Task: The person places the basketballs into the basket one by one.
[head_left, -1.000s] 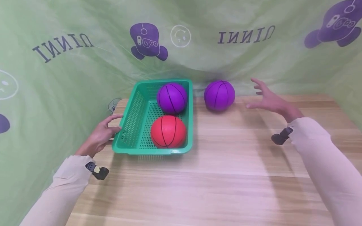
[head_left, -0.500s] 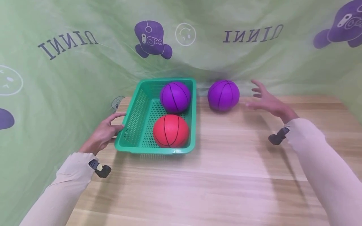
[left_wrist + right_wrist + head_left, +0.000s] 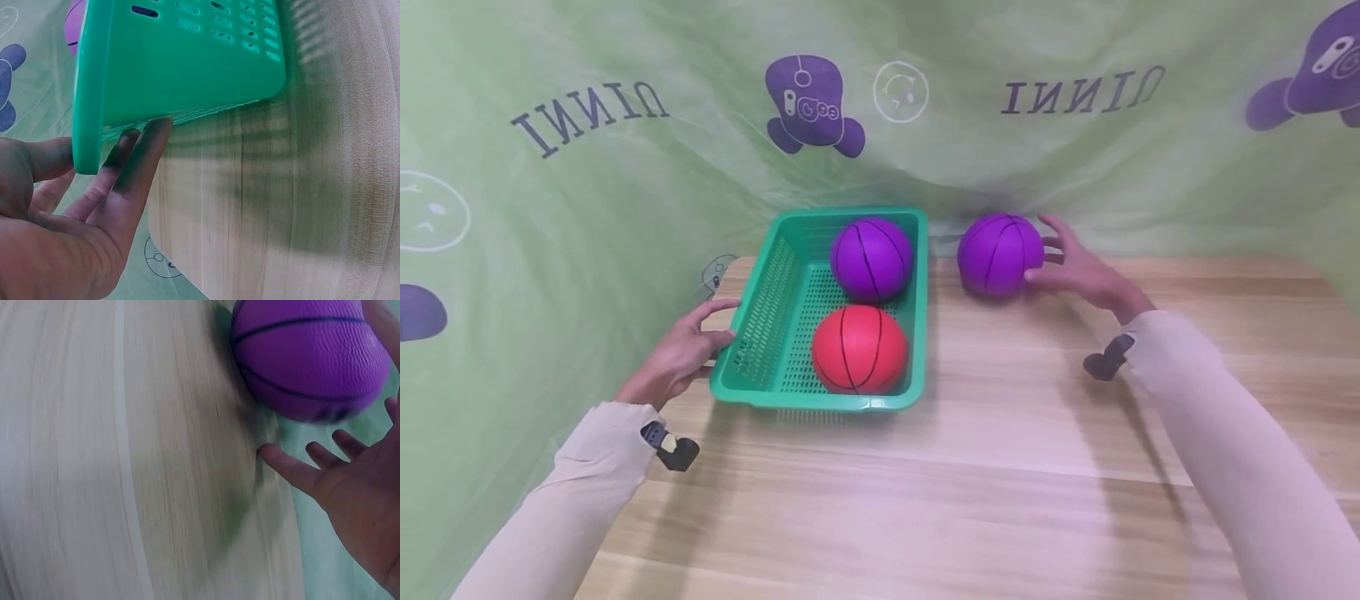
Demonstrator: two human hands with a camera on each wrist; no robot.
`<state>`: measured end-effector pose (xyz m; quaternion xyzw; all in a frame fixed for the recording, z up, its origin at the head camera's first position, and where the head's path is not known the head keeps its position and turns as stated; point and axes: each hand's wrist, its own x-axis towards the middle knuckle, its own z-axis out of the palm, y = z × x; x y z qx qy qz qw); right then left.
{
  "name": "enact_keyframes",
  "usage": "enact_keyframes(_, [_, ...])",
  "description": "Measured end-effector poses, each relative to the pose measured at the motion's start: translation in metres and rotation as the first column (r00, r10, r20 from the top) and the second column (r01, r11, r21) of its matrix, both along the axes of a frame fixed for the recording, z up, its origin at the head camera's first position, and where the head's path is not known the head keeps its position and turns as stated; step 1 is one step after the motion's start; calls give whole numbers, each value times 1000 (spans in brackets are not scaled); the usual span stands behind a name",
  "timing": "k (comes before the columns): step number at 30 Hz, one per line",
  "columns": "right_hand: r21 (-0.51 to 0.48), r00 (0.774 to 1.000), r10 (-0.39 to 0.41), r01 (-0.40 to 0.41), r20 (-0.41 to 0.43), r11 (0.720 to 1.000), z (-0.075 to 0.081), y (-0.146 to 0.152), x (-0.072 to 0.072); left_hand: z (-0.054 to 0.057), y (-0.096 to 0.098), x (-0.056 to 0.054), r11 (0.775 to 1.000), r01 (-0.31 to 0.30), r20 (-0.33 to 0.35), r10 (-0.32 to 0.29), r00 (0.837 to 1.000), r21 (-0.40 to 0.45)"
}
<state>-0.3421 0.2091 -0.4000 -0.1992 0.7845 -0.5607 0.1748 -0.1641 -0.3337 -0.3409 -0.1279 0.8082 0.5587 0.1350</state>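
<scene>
A green plastic basket point(image 3: 917, 350) with perforated walls holds a purple toy basketball point(image 3: 872, 260) at the back and a red one point(image 3: 860, 349) in front. At its left side my left hand point(image 3: 681, 354) grips the rim point(image 3: 87, 94), the thumb on one side and the fingers reaching along the outer wall. Another purple basketball point(image 3: 1000, 255) sits on the table right of the basket. My right hand point(image 3: 1078, 271) is at that ball's right side with fingers spread; in the right wrist view, a gap shows between the lower fingers and the ball point(image 3: 309, 359).
The wood-grain table point(image 3: 925, 508) extends in front of the basket. A green printed cloth point(image 3: 985, 158) hangs behind the table, close to the basket and the purple ball, and along the left side.
My right hand has moved left, up to the purple ball's side. The left hand stays at the basket rim. The whole scene has shifted slightly right in the head view.
</scene>
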Motion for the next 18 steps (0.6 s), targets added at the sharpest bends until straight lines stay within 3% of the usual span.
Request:
enact_keyframes(12, [1, 994, -92, 92, -58, 996, -11, -33, -9, -4, 0, -2, 1000, -5, 1, 5, 1000, 26])
enact_keyframes(18, [0, 990, -120, 120, -69, 993, -4, -48, -3, -3, -3, 1, 1000, -11, -9, 12, 1000, 27])
